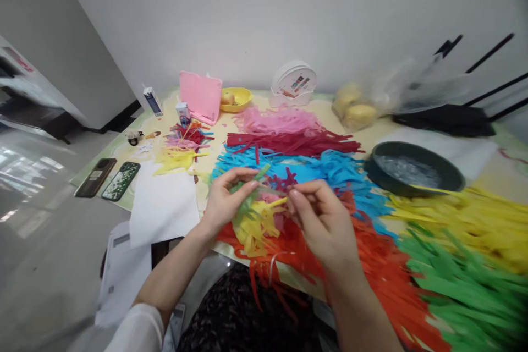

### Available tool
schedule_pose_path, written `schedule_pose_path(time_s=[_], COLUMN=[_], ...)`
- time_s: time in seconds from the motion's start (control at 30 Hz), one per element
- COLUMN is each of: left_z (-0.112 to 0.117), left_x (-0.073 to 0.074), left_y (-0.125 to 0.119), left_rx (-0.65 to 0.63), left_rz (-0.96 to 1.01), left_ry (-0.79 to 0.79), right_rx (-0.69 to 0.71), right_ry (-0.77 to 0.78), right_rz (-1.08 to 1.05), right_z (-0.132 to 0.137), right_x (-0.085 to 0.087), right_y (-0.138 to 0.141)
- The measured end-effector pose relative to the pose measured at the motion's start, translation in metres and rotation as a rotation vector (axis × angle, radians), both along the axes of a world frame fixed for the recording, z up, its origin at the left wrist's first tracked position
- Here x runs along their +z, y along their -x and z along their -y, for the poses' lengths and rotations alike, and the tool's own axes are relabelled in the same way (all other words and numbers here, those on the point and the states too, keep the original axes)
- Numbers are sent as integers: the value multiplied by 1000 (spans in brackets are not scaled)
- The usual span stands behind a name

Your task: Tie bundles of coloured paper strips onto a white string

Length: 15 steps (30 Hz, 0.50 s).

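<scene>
My left hand pinches a light-green fringed paper tassel between thumb and fingers. Opposite it, my right hand has its thumb and fingertips pressed together. A thin pale strip seems to run between the two hands, but blur hides what it is. Just below them is a yellow fringed tassel with a twisted end pointing toward my right fingers; I cannot tell whether it is held. Under and around my hands lie cut fringes: orange-red, blue, dark red and pink.
Green fringe and yellow fringe cover the right side, near a dark round tray. Finished-looking tassels, white paper and two phones lie left. Behind stand a pink tablet case and a yellow basket.
</scene>
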<state>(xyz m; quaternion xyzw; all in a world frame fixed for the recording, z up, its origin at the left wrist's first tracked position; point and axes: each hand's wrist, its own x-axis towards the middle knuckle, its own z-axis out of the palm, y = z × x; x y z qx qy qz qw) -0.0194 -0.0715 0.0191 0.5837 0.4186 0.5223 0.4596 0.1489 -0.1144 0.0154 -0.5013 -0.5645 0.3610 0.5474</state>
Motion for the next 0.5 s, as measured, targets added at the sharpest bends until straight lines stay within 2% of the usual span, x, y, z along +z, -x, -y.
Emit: schedule_pose_path(time_s=[0.13,0.3,0.43,0.5], left_z=[-1,-2,-1,0], left_x=[0,-2,0,1], left_y=[-2,-3,-3,-2], left_rx=[-43,-89,-85,-60], left_rz=[73,81,-55,-152], left_ry=[73,89,32,-41], right_rx=[42,60,102,173], right_ry=[67,106,152,195], right_rz=[35,26,-63,-167], right_z=[0,-3,-5,-7], right_x=[5,7,4,3], right_y=[3,5,3,2])
